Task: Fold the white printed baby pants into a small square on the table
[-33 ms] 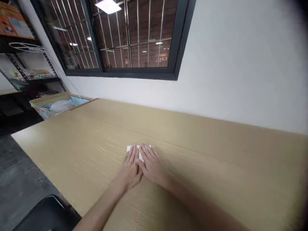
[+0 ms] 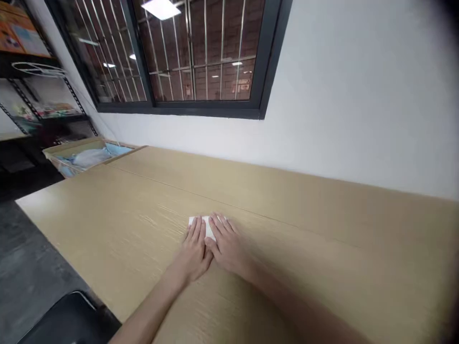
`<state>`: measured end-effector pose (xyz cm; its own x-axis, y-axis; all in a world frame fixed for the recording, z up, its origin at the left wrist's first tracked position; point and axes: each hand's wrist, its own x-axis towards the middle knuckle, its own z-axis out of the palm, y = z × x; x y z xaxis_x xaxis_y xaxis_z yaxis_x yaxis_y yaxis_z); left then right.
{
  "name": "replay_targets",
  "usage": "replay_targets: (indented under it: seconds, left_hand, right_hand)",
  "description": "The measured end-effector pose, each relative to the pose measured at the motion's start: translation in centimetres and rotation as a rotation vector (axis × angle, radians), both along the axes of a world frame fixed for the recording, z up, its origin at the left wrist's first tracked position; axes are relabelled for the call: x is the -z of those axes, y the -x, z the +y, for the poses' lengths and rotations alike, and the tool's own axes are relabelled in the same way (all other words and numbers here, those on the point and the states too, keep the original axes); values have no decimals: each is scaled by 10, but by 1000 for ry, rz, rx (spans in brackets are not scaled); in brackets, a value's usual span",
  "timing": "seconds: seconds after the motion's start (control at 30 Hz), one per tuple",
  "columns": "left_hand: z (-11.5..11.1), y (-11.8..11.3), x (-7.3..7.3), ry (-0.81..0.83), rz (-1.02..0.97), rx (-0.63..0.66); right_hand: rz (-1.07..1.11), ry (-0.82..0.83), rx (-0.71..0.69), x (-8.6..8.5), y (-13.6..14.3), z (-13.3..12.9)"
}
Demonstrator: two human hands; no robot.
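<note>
A small white sheet [image 2: 209,231], perhaps paper or cloth, lies flat on the tan tabletop [image 2: 143,239], partly covered by both hands. My left hand [image 2: 194,248] rests flat over its left part, fingers stretched away from me. Over the right part lies my right hand [image 2: 226,244], also flat with fingers extended and its thumb reaching toward the left hand. White shows between the hands and at the fingertips. Neither hand grips anything.
A carton [image 2: 86,143] with blue lining and a pale bundle stands at the table's far left end. Behind the table are a white wall [image 2: 340,105] and a barred window [image 2: 201,62]. A black chair [image 2: 68,320] is at the lower left, shelves [image 2: 43,114] at the upper left.
My hands have moved slightly apart, so a little more of the white sheet shows between them.
</note>
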<state>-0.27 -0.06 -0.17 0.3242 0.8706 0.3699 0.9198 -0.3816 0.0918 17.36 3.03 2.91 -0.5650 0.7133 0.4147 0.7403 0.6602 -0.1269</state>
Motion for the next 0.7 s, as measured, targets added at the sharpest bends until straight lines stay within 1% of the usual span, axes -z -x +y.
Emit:
replay_targets:
  seconds: [0.17,0.27,0.37,0.47,0.57,0.63,0.7]
  left_hand:
    - [-3,12,5,-29,-53,-81]
    - [-3,17,-2,-105,-49,-78]
    - [-3,22,-16,-193,-74,1]
    - [-2,24,-26,-176,-107,114]
    - [0,25,-27,-124,-104,125]
    - [2,24,-24,-114,-107,105]
    - [4,24,-23,-104,-127,93]
  right_hand:
    - [37,-4,20,12,-14,3]
    - [55,-46,17,14,-16,5]
    - [62,-93,-1,6,-17,7]
    - [39,-66,-129,-9,-19,8]
    - [44,22,-234,-20,-24,11]
    - [59,64,-265,-22,-29,16]
    - [80,93,-293,-19,-34,21]
